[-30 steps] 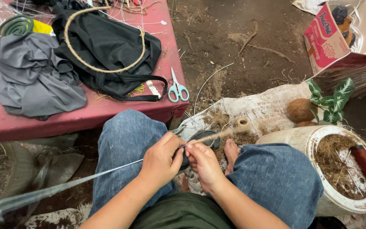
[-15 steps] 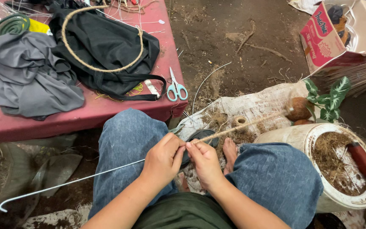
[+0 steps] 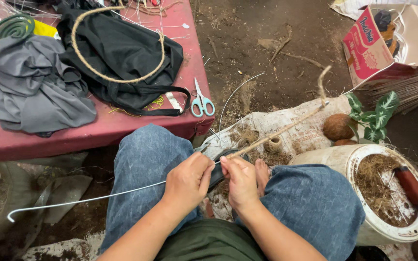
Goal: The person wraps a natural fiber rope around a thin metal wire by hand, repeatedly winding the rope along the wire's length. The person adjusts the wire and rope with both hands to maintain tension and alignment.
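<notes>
Item: wire (image 3: 88, 199) with fibre cord (image 3: 286, 129), in hand between my knees. My left hand (image 3: 186, 180) was clenched round the wire; my right hand (image 3: 240, 180), touching it, pinched the same spot where the cord met the metal. I judged the wrapping barely begun: left of the fingers the wire ran bare and silver to its hooked end, and right of them a long run of loose cord rose free to a frayed tip, all of it unwound.

Look of the thing: thin, stiff, pale wire; tan, hairy, twisted cord.

Just beyond the fingers: a small spool (image 3: 275, 143) of cord on a white sack (image 3: 291, 121). Right of them: a white bucket (image 3: 368, 193) of brown fibre with a red-handled tool (image 3: 412, 186). Farther out: a coconut (image 3: 338, 126), a leafy plant (image 3: 376, 113), a carton (image 3: 388, 46). Up and left: a red surface (image 3: 97, 128) bearing scissors (image 3: 200, 100), a black bag (image 3: 122, 53) with a rope ring (image 3: 117, 46), and grey cloth (image 3: 35, 92).
</notes>
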